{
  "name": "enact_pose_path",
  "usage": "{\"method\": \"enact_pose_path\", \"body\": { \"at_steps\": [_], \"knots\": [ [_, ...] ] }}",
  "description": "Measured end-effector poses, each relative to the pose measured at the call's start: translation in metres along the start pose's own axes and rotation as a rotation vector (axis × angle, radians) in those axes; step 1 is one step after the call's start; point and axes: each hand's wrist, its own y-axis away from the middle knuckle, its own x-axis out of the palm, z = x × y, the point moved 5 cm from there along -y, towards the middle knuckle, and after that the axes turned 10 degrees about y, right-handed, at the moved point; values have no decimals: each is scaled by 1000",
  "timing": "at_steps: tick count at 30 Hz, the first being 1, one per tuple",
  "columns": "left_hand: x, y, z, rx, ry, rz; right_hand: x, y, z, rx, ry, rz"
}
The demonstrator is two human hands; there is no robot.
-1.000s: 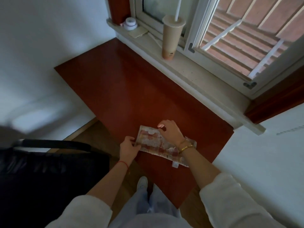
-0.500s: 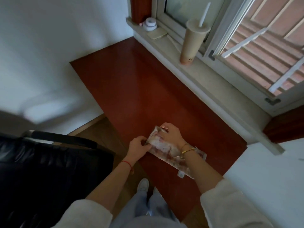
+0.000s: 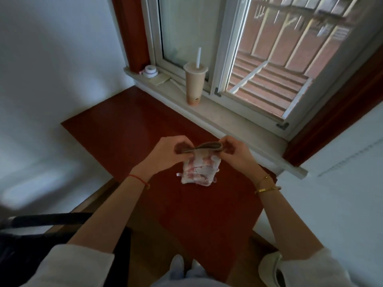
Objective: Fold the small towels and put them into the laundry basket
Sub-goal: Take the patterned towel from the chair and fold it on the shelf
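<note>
A small white towel with a pink and red pattern [image 3: 200, 171] hangs folded over above the red-brown table [image 3: 128, 131], its lower half dangling. My left hand [image 3: 169, 153] pinches the towel's top fold at its left end. My right hand [image 3: 236, 151] pinches the same fold at its right end. Both hands are raised off the table, close together. No laundry basket can be made out for certain in this view.
A tall paper cup with a straw [image 3: 194, 85] stands on the window sill [image 3: 228, 119], with a small white round box [image 3: 150, 71] further left. A black bar of a dark object [image 3: 51, 221] sits at lower left. White walls flank the table.
The towel lay flat on the table under both hands; now both hands have lifted it by one edge, so it hangs folded in the air. The view has tilted up.
</note>
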Motion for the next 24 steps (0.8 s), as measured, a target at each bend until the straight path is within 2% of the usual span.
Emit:
{"method": "enact_pose_path", "body": {
  "at_steps": [3,6,13,16,20,24],
  "knots": [
    [-9,3,-24,114,-19,79,-14,17,15,-61,11,31],
    [-15,7,-39,152,0,146,-24,30,28,-116,-1,60],
    [-17,8,-39,55,133,281,-27,45,27,-74,-153,186],
    [0,4,-15,-21,110,324,-10,42,5,17,-94,253],
    [37,0,32,-135,-33,299,24,34,-37,132,76,276],
    [69,5,68,-201,-93,162,52,27,-63,195,194,174]
  ]
}}
